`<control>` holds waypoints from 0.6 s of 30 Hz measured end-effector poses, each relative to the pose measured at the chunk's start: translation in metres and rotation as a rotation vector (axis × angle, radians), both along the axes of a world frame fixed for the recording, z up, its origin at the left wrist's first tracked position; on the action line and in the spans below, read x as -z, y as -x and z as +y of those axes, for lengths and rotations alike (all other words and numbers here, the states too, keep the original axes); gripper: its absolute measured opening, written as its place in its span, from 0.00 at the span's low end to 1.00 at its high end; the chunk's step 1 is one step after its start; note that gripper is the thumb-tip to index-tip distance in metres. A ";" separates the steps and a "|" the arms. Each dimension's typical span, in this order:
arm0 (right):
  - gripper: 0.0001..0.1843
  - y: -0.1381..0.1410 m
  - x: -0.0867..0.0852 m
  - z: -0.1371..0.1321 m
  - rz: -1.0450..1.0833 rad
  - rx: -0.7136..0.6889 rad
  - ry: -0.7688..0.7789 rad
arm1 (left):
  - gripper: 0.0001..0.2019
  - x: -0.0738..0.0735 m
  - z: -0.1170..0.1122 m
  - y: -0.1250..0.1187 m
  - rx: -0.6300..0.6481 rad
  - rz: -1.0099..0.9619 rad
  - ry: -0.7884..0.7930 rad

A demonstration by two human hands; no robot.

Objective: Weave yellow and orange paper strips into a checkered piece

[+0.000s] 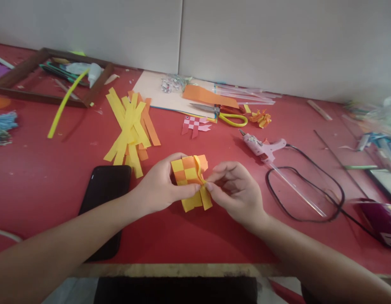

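A small woven square of yellow and orange paper strips (190, 179) is held just above the red table (39, 185), its loose ends hanging down. My left hand (160, 188) grips its left side, thumb across the front. My right hand (236, 190) pinches a yellow strip at the weave's right edge between thumb and forefinger.
A pile of loose yellow and orange strips (130, 131) lies behind the hands. A black phone (105, 202) lies under my left forearm. A pink glue gun (263, 147) with its black cord (306, 194), yellow-handled scissors (225, 115), a pink woven piece (195, 124) and a wooden frame (52, 76) lie around.
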State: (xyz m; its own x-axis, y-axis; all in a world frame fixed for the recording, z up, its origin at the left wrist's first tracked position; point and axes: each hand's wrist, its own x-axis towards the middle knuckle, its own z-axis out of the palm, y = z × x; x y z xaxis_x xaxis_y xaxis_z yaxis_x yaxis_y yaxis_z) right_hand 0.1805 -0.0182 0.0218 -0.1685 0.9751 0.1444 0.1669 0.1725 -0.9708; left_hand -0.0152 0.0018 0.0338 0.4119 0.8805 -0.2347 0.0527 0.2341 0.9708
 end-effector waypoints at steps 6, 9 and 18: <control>0.14 -0.003 -0.003 0.003 0.045 -0.046 0.066 | 0.18 -0.003 0.001 0.001 0.041 -0.003 -0.016; 0.15 -0.005 -0.003 0.004 0.092 -0.077 0.079 | 0.18 -0.005 0.001 0.001 0.058 -0.030 -0.005; 0.18 -0.008 -0.001 0.006 0.196 -0.160 0.167 | 0.17 -0.009 -0.001 0.001 0.074 -0.088 0.011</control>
State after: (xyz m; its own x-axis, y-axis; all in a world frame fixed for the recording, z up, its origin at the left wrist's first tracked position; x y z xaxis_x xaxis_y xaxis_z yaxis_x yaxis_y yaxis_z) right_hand 0.1883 -0.0125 0.0230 -0.3070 0.9513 0.0290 -0.0427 0.0167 -0.9989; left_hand -0.0159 0.0010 0.0427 0.4955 0.8442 -0.2044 -0.0146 0.2434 0.9698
